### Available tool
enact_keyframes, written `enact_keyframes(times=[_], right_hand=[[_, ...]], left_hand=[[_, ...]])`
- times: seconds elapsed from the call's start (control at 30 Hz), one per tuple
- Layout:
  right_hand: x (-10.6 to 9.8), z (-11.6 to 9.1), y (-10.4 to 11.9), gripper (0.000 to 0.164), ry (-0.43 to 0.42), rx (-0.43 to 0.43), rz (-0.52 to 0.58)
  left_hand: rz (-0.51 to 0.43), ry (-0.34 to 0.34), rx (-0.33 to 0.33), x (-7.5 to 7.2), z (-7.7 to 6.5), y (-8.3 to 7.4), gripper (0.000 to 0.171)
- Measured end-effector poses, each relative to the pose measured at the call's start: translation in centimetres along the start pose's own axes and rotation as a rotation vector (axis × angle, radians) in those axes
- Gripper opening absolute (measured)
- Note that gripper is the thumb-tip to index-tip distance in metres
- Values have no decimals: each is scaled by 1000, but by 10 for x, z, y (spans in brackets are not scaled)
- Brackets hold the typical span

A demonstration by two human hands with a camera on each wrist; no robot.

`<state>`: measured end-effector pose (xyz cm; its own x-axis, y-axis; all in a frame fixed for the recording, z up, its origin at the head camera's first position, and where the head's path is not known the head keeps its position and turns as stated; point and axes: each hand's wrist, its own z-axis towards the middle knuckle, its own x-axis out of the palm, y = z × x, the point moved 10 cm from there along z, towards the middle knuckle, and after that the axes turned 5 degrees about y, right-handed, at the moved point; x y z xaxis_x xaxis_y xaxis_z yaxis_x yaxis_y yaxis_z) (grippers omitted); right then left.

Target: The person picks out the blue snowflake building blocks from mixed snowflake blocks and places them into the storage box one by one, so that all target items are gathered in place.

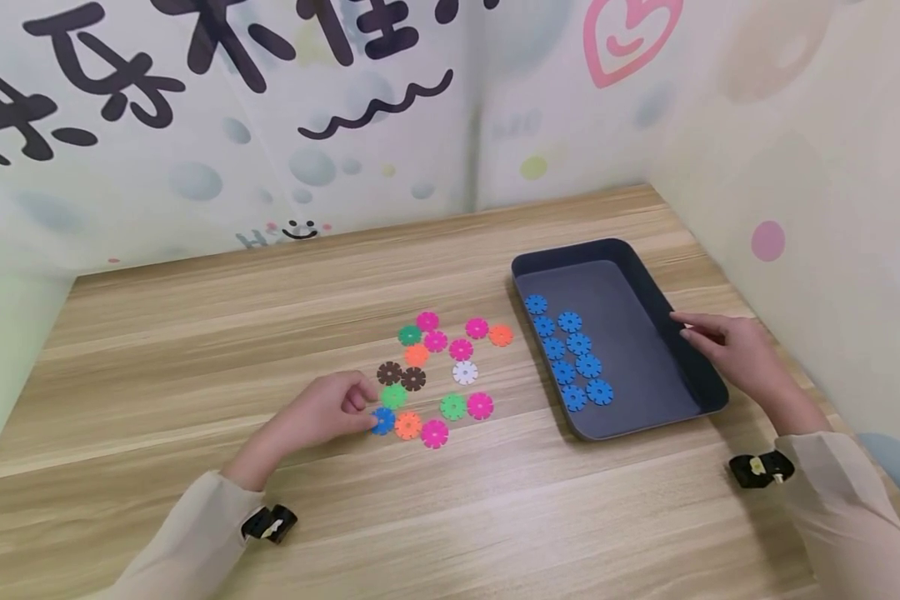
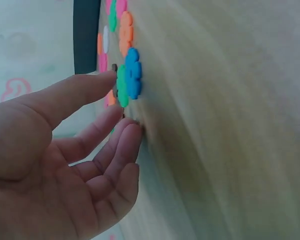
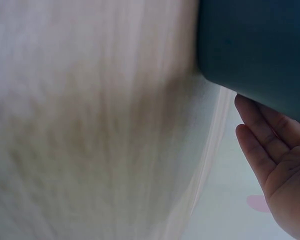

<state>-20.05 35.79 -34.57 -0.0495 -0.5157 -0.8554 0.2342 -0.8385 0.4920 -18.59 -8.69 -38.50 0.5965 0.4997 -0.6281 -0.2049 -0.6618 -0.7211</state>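
In the head view, my left hand (image 1: pixel 326 407) is low over the table, thumb tip at the edge of a blue notched disc (image 1: pixel 383 422). The left wrist view shows its fingers loosely bent, a gap between them and the thumb, beside the blue disc (image 2: pixel 133 73) and a green one (image 2: pixel 122 86). Brown discs (image 1: pixel 413 379) and an orange disc (image 1: pixel 408 426) lie close by. On the right, my right hand (image 1: pixel 742 354) touches the outer side of a dark tray (image 1: pixel 648 333) with its fingertips. Its fingers look fairly straight in the right wrist view.
Several blue discs (image 1: pixel 579 343) lie along the tray's left side. Pink (image 1: pixel 480 406), green (image 1: pixel 453 407), orange (image 1: pixel 501 336) and white (image 1: pixel 465 372) discs are spread left of the tray. A printed wall covering (image 1: pixel 420 167) borders the wooden table (image 1: pixel 195 350).
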Motion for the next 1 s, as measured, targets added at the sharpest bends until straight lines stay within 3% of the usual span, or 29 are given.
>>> enact_keyframes(times=[0.3, 0.73, 1.0], right_hand=[[-1, 0, 1, 24, -8, -7, 21], [-1, 0, 1, 25, -4, -6, -2], [0, 0, 0, 25, 4, 4, -8]], left_hand=[[15, -65, 10, 4, -1, 5, 31], [27, -83, -33, 9, -1, 6, 28], [23, -75, 23, 11, -1, 2, 28]])
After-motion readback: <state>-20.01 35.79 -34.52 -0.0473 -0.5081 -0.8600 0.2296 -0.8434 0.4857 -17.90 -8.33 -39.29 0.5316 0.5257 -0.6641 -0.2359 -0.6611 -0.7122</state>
